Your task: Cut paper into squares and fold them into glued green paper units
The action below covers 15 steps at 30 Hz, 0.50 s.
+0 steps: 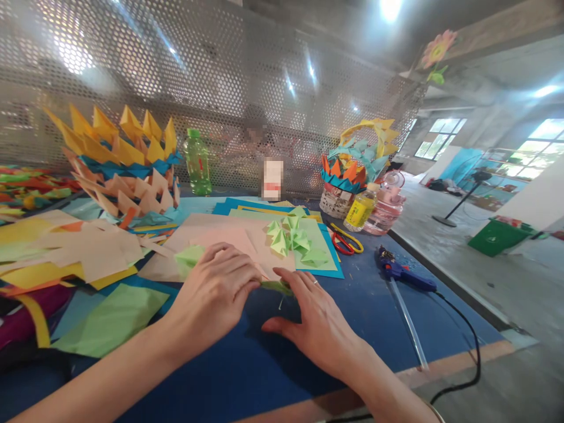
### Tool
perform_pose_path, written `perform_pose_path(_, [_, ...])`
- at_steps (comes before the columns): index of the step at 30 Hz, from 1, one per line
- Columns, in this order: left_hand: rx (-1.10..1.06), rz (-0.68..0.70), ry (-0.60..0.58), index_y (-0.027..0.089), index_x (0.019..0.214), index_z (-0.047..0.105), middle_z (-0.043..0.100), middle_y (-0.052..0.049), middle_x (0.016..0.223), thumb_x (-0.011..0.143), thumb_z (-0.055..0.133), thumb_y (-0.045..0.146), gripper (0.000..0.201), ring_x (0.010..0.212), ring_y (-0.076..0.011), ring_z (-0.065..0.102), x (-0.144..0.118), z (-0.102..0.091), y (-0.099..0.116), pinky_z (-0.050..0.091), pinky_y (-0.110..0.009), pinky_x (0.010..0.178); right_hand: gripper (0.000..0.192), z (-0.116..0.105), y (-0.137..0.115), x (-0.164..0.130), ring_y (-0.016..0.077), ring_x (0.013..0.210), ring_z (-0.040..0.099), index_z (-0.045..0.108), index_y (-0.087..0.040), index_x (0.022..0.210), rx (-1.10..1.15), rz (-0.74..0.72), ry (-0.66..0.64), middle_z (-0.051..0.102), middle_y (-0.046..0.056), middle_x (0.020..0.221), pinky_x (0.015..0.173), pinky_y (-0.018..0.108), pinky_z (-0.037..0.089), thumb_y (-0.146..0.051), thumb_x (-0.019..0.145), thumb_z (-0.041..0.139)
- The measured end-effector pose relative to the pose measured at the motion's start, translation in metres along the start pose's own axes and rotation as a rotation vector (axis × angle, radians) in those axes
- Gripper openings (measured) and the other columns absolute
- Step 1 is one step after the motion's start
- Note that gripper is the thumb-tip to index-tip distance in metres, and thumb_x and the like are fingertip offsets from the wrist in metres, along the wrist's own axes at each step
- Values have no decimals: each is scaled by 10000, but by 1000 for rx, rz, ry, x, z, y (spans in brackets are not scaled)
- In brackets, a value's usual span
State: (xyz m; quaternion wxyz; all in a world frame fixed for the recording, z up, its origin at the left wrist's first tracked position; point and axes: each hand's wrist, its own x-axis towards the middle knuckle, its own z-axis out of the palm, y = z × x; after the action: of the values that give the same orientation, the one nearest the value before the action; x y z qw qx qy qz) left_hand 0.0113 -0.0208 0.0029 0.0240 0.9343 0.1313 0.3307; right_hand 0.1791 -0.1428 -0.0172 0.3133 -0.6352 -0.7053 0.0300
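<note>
A small piece of folded green paper (275, 286) lies low between my two hands, partly covered by fingers. My left hand (220, 285) is closed, with thumb and forefinger pinched at the paper's left edge. On its other side, my right hand (319, 311) is open, thumb well apart from the fingers, whose tips touch the paper. Beyond them, several folded light-green paper pieces (291, 238) rest on stacked coloured sheets. Another light-green folded piece (189, 259) shows just past my left knuckles.
Left stands a layered paper basket (127, 158), near loose green sheets (112, 320). A green bottle (198, 164) is at the back. Scissors (346, 239), a yellow-labelled bottle (360, 208), a pink jug (385, 208) and a corded glue gun (405, 273) are on the right.
</note>
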Motion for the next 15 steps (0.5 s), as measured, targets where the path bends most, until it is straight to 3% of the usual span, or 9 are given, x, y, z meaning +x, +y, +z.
perform_pose_path(3, [119, -35, -72, 186, 796, 631, 667, -19, 783, 910, 477, 152, 195, 820, -207, 587, 0, 2, -16, 348, -417, 910, 661, -1, 4, -1, 278, 1166, 542, 402, -210, 1377, 23, 42, 91, 567, 121, 1270, 970, 457, 477, -415, 824, 700])
perform_pose_path(6, [177, -56, -162, 178, 786, 631, 670, -27, 777, 907, 468, 147, 205, 825, -216, 595, 0, 6, -27, 329, -433, 932, 459, -4, 9, -1, 264, 1180, 524, 440, -210, 1350, 24, 55, 209, 548, 124, 1287, 968, 445, 471, -334, 928, 570])
perform_pose_path(10, [215, -65, -179, 179, 848, 653, 701, -39, 830, 895, 490, 131, 176, 892, -231, 610, 3, 12, -33, 321, -453, 967, 175, -8, 12, 1, 233, 998, 582, 625, -201, 1059, 4, 19, 247, 650, 86, 1054, 872, 393, 489, -181, 955, 486])
perform_pose_path(12, [212, -81, -152, 173, 934, 657, 712, -56, 906, 889, 510, 139, 157, 945, -243, 616, 6, 15, -35, 322, -468, 983, 146, -9, 13, 1, 214, 884, 589, 642, -202, 891, 10, 22, 246, 671, 61, 907, 801, 357, 491, -155, 938, 511])
perform_pose_path(15, [196, -100, -108, 158, 1021, 640, 702, -86, 1023, 887, 516, 148, 183, 1021, -259, 609, 8, 16, -37, 332, -478, 996, 137, -9, 14, 0, 204, 818, 580, 616, -203, 785, 9, 49, 247, 662, 39, 805, 754, 334, 479, -155, 906, 575])
